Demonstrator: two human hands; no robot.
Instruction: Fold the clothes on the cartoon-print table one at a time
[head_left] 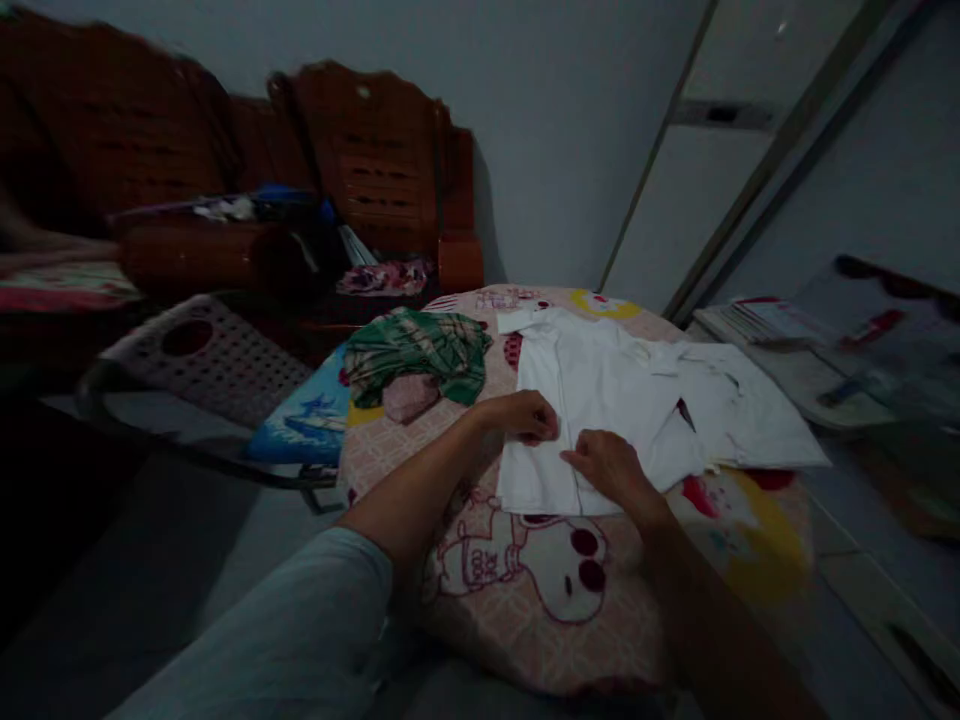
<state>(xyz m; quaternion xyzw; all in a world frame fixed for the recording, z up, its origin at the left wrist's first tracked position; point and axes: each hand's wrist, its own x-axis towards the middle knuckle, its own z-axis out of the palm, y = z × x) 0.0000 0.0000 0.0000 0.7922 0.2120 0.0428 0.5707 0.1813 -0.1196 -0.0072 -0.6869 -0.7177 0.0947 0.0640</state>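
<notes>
A white shirt (600,375) lies spread across a round table, its front strip running between my hands. My left hand (529,415) rests on the shirt near its left part, fingers curled closed on the cloth. Close by on the right, my right hand (606,464) is also closed at the fabric, with thumb and finger towards the front strip. The exact bit of cloth under the fingertips is hidden. Left of the shirt, a crumpled green plaid cloth (420,350) sits on the table with a small pink cloth (410,398) against it.
A pink patterned tablecloth (480,600) covers the table. A chair (202,360) with a blue printed cushion (300,420) stands to the left. Wooden seats (375,150) holding clothes line the wall, with another person's arm (52,245) at far left. Papers (757,320) lie on a right-hand surface.
</notes>
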